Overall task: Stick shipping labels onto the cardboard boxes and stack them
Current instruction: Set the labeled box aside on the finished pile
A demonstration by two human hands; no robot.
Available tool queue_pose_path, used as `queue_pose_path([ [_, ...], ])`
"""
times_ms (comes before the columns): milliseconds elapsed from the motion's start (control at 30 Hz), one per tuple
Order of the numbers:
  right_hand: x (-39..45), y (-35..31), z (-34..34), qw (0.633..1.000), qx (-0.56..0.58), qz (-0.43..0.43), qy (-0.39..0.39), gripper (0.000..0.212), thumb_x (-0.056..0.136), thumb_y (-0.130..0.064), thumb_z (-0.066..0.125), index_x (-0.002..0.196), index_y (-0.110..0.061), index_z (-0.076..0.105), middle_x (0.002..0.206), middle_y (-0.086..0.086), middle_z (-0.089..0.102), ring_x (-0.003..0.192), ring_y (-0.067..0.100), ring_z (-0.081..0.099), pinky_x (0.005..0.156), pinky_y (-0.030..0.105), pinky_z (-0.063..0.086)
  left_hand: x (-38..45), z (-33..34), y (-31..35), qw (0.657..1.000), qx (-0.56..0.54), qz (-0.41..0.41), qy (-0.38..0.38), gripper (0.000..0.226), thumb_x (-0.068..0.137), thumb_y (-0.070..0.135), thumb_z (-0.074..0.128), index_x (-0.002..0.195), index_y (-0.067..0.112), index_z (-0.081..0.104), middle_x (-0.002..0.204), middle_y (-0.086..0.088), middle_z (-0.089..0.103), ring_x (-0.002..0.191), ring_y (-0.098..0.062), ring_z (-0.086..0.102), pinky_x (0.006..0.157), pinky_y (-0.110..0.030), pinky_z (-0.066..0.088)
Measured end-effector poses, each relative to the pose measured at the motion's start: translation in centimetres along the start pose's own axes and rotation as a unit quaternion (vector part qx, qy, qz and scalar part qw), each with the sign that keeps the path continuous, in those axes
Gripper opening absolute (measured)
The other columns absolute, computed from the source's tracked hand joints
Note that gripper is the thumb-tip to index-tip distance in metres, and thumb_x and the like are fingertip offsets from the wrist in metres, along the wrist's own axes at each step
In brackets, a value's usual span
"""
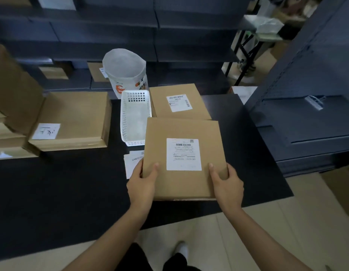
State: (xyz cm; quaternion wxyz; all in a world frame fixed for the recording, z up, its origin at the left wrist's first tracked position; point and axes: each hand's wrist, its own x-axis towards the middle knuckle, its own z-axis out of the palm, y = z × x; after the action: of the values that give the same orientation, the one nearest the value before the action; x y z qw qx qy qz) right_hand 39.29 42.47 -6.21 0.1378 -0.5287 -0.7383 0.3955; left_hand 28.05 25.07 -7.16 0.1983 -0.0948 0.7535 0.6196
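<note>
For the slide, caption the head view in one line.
Both hands, left hand and right hand, grip a labelled brown cardboard box before another labelled box on the black table.

Black table [62, 192] bearing: labelled cardboard box [179, 102] at upper centre, white basket [134, 118] beside it, flat box stack [72, 122] at left, loose labels [133, 161] at centre.

White basket [135, 116] on black table [52, 182], white bag [125, 72] behind it.
</note>
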Motion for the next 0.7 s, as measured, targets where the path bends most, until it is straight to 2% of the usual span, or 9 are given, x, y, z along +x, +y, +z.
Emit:
queue_pose_path([
  [167, 5.8, -1.4, -1.0, 0.999, 0.012, -0.031, -0.019, 0.067, 0.084, -0.064, 0.057, 0.137, -0.023, 0.049, 0.121, 0.000, 0.063, 0.105, 0.018, 0.058, 0.090, 0.037, 0.047, 1.6, 4.5, 2.5, 0.999, -0.023, 0.002, 0.033, 0.051, 0.081, 0.044, 0.070, 0.130, 0.034, 0.057, 0.113, 0.019, 0.063, 0.105, -0.005, 0.061, 0.095, -0.030, 0.049],
  [333, 12.3, -5.5, 1.0, 0.999, 0.016, -0.046, -0.013, 0.069, 0.081, -0.067, 0.056, 0.134, -0.024, 0.051, 0.118, 0.000, 0.064, 0.107, 0.022, 0.060, 0.094, 0.043, 0.049, 7.9, 7.1, 6.5, 0.999, -0.021, 0.027, 0.035, 0.048, 0.081, 0.046, 0.069, 0.126, 0.033, 0.059, 0.114, 0.016, 0.065, 0.104, -0.008, 0.062, 0.092, -0.033, 0.052],
  [533, 21.0, -11.9, 3.5, 0.996, -0.002, -0.083, -0.015, 0.071, 0.081, -0.069, 0.053, 0.133, -0.021, 0.051, 0.118, 0.000, 0.063, 0.107, 0.022, 0.059, 0.093, 0.046, 0.050, 15.7, 10.3, 11.9, 0.997, -0.007, 0.068, 0.040, 0.046, 0.081, 0.051, 0.065, 0.122, 0.031, 0.062, 0.112, 0.013, 0.066, 0.102, -0.012, 0.063, 0.091, -0.038, 0.053],
  [700, 25.9, -14.2, 5.7, 0.995, -0.012, -0.094, -0.036, 0.063, 0.083, -0.066, 0.054, 0.129, -0.023, 0.054, 0.114, -0.002, 0.064, 0.104, 0.019, 0.060, 0.090, 0.042, 0.051, 20.6, 12.3, 13.1, 0.997, -0.018, 0.044, 0.057, 0.046, 0.080, 0.047, 0.068, 0.120, 0.025, 0.064, 0.110, 0.009, 0.067, 0.099, -0.013, 0.065, 0.091, -0.040, 0.054],
])
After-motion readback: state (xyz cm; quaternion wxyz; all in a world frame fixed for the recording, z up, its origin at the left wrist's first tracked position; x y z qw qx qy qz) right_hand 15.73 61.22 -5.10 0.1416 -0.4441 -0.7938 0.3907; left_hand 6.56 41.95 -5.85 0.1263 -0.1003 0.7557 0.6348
